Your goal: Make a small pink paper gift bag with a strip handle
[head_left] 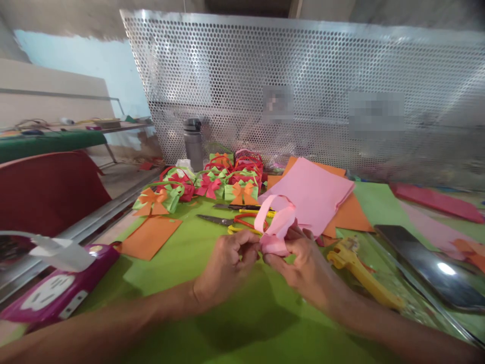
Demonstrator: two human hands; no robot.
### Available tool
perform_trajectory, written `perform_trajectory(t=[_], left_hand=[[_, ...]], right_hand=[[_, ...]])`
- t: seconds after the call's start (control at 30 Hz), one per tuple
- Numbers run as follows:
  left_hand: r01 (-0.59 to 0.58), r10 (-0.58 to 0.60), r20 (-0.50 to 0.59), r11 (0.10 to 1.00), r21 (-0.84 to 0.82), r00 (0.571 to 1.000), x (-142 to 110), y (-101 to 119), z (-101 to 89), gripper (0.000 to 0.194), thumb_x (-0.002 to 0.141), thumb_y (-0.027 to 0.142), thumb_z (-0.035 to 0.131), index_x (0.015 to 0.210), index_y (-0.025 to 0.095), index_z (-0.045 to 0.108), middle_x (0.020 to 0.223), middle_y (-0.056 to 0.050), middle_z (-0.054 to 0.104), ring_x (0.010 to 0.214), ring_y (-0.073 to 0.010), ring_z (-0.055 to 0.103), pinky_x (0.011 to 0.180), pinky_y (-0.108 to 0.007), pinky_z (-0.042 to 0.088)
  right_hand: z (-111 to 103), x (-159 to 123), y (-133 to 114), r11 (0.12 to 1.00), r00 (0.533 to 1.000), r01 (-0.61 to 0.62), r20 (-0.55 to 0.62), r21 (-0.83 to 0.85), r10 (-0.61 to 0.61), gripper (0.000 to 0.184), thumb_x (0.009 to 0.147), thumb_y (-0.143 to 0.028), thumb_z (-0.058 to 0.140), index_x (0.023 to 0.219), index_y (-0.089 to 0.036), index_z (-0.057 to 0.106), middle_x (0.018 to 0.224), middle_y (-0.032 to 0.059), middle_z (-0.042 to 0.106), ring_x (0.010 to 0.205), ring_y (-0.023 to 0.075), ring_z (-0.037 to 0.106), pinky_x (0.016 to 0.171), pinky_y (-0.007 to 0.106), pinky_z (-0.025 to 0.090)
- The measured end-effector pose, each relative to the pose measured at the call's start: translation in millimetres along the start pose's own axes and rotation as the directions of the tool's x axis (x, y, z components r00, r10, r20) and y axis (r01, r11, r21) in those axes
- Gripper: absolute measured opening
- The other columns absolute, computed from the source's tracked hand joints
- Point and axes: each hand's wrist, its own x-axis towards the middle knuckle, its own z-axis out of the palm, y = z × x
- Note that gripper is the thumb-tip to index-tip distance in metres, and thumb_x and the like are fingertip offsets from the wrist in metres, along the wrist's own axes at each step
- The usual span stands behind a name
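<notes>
A small pink paper basket [276, 243] with a looped strip handle is held up between both hands over the green table. My left hand [229, 258] pinches its left edge between thumb and fingers. My right hand [305, 258] grips its right side, fingers behind and thumb in front. Just beyond lie scissors [215, 219] with orange and yellow handles, beside a dark and yellow cutter [246, 208]. To the right of my right hand rests a yellow glue gun [366, 273]. The basket's inside and far side are hidden.
Finished paper baskets with bows [242, 192] cluster at the back, near a grey bottle [193, 144]. Pink sheets [308, 194] overlap orange ones. A phone [428, 265] lies right; a purple power strip [56, 293] with a white charger sits left. A perforated metal screen [235, 65] stands behind.
</notes>
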Motion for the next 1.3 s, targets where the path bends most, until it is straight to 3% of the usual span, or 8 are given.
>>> perform_trajectory(t=[0.1,0.23,0.5,0.7,0.83,1.1,1.3], left_hand=[[-0.01,0.01,0.004,0.999,0.037,1.0,-0.2,0.1,0.2,0.016,0.081,0.013,0.047,0.075,0.012,0.062,0.064,-0.002,0.061,0.058,-0.012,0.055,0.054,-0.021,0.043],[-0.036,0.036,0.006,0.996,0.078,0.999,-0.6,1.0,0.6,0.016,0.08,0.013,0.047,0.076,0.012,0.063,0.061,-0.001,0.06,0.055,-0.0108,0.053,0.053,-0.021,0.041],[-0.032,0.025,0.053,0.989,0.141,0.998,-0.1,-1.4,1.6,0.019,0.084,0.018,0.047,0.079,0.013,0.065,0.056,0.001,0.058,0.049,-0.0089,0.048,0.046,-0.018,0.036],[-0.105,0.094,0.052,0.955,0.278,0.994,-1.4,-0.3,1.4,0.021,0.082,0.013,0.048,0.069,0.013,0.064,0.053,0.001,0.057,0.045,-0.0082,0.045,0.047,-0.019,0.034],[-0.146,0.129,0.078,0.947,0.285,0.989,-2.4,3.9,0.9,0.022,0.082,0.011,0.045,0.069,0.014,0.063,0.054,0.001,0.057,0.045,-0.0081,0.045,0.047,-0.018,0.034],[-0.179,0.145,0.149,0.952,0.248,0.978,-3.2,6.0,1.1,0.023,0.084,0.013,0.041,0.078,0.016,0.063,0.067,-0.002,0.065,0.055,-0.0109,0.056,0.054,-0.02,0.041],[-0.124,0.086,0.128,0.937,0.328,0.988,0.4,4.1,-1.7,0.022,0.08,0.01,0.042,0.062,0.015,0.054,0.054,0.001,0.053,0.048,-0.0095,0.047,0.048,-0.019,0.034]], right_hand=[[0.0,0.6,1.6,0.997,0.995,-0.068,0.071,0.043,0.065,0.025,0.075,-0.026,0.056,0.051,-0.02,0.057,0.066,0.0007,0.058,0.07,0.0187,0.052,0.06,0.029,0.037],[2.4,-0.5,4.2,0.994,0.999,-0.036,0.034,0.104,0.033,0.027,0.077,-0.026,0.053,0.05,-0.02,0.056,0.069,0.0,0.059,0.066,0.0159,0.052,0.054,0.025,0.036],[4.0,-1.2,3.2,0.998,1.0,0.022,0.004,0.062,-0.023,0.026,0.077,-0.023,0.053,0.052,-0.021,0.058,0.075,0.0,0.062,0.082,0.0188,0.054,0.071,0.03,0.039],[5.0,-2.0,1.9,0.999,1.0,0.018,0.002,0.035,-0.018,0.023,0.077,-0.019,0.054,0.055,-0.021,0.06,0.084,0.0007,0.064,0.085,0.019,0.054,0.075,0.034,0.037],[4.7,-1.4,1.0,0.999,1.0,0.028,-0.014,0.022,-0.028,0.022,0.076,-0.016,0.054,0.055,-0.02,0.06,0.085,0.0001,0.064,0.089,0.0197,0.053,0.079,0.037,0.035],[5.8,-0.8,5.2,0.998,0.999,0.038,-0.034,-0.051,-0.04,0.021,0.074,-0.017,0.056,0.053,-0.019,0.054,0.076,0.0013,0.06,0.079,0.0188,0.051,0.077,0.036,0.033],[3.3,0.7,2.3,0.997,0.999,0.046,-0.016,-0.064,-0.048,0.021,0.075,-0.021,0.058,0.054,-0.02,0.052,0.069,-0.0002,0.06,0.075,0.0182,0.05,0.075,0.034,0.032]])
